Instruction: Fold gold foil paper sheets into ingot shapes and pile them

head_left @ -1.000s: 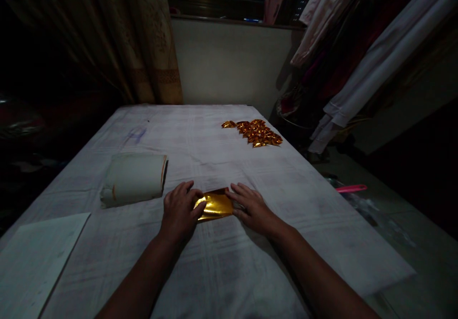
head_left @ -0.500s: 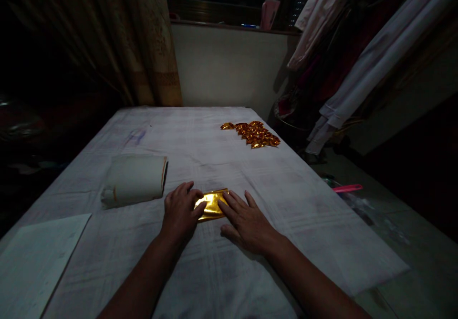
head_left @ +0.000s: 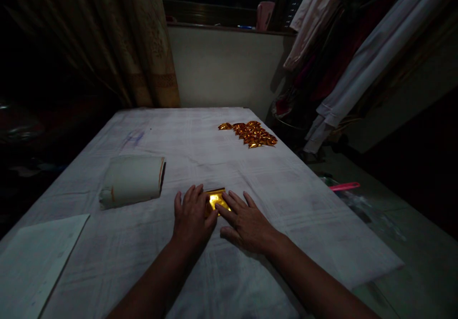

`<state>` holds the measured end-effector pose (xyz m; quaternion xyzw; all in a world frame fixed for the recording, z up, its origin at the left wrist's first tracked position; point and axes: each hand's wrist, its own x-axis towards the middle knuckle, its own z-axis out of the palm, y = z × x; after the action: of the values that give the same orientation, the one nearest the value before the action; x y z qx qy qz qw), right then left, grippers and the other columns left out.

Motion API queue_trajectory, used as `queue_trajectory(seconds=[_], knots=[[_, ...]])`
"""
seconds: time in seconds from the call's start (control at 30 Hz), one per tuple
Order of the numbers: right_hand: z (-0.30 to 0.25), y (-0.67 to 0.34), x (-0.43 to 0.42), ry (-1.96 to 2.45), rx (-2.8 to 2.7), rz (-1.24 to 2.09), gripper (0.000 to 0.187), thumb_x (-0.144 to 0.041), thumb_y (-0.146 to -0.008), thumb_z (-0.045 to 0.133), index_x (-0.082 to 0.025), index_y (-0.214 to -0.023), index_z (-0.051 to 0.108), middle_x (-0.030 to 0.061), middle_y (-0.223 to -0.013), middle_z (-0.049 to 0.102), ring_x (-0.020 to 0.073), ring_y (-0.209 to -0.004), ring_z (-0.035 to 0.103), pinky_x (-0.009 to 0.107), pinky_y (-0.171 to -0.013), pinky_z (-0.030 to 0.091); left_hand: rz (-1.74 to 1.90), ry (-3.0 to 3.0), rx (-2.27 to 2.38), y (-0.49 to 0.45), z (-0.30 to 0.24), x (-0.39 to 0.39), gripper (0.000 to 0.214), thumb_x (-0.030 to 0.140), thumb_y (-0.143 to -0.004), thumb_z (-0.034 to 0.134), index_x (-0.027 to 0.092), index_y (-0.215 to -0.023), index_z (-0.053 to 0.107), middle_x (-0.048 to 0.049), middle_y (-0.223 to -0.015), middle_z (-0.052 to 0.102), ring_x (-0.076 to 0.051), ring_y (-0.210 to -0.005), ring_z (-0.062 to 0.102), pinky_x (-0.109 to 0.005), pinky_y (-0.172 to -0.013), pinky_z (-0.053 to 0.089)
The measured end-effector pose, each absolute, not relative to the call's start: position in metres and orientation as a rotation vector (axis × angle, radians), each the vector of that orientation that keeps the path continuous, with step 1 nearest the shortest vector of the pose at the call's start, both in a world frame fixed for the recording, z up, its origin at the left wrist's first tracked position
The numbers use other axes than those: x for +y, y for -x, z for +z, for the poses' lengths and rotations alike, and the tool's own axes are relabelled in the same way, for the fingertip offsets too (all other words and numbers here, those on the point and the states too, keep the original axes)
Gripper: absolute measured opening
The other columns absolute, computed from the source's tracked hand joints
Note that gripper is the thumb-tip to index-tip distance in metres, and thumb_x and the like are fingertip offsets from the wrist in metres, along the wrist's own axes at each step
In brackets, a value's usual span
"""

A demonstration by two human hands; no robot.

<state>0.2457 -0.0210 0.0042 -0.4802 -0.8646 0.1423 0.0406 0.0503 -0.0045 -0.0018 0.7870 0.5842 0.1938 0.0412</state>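
A folded sheet of gold foil paper (head_left: 217, 198) lies on the white cloth-covered table (head_left: 200, 156) near the front. My left hand (head_left: 193, 216) rests flat on its left part, fingers stretched out. My right hand (head_left: 245, 221) lies flat over its right part, fingers extended and pressing down. Only a small strip of gold shows between the two hands.
A pile of several small folded gold pieces (head_left: 252, 133) sits at the far right of the table. A rolled stack of pale paper (head_left: 130, 180) lies to the left, and a white sheet (head_left: 36, 261) at the near left corner. Curtains, hanging clothes and a pink-handled object (head_left: 344, 186) flank the table.
Both hands have closed in over the gold foil paper. The left hand slid right and flattened on it, so less gold shows than before.
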Motion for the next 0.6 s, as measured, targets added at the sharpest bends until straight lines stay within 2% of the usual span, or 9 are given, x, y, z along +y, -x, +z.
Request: queue_trajectory(seconds=[0.23, 0.6], knots=[[0.004, -0.246, -0.021, 1.47, -2.653, 0.424, 0.066, -0.062, -0.1, 0.044, -0.026, -0.156, 0.038, 0.0162, -0.164, 0.027, 0.0343, -0.153, 0.019, 0.066, -0.12, 0.014, 0.502, -2.338, 1.811, -0.043, -0.006, -0.004, 0.038, 0.035, -0.088, 0.062, 0.02, -0.123, 0.062, -0.0154, -0.151, 0.051, -0.036, -0.145, 0.039, -0.064, -0.12, 0.012], [0.005, -0.245, -0.022, 1.478, -2.646, 0.407, 0.066, -0.061, -0.1, 0.047, -0.027, -0.156, 0.038, 0.0166, -0.164, 0.029, 0.0342, -0.153, 0.019, 0.066, -0.12, 0.015, 0.394, -2.288, 1.829, -0.004, -0.003, -0.008, 0.037, 0.035, -0.091, 0.056, 0.026, -0.126, 0.064, -0.0133, -0.155, 0.046, -0.038, -0.148, 0.033, -0.068, -0.117, 0.016]])
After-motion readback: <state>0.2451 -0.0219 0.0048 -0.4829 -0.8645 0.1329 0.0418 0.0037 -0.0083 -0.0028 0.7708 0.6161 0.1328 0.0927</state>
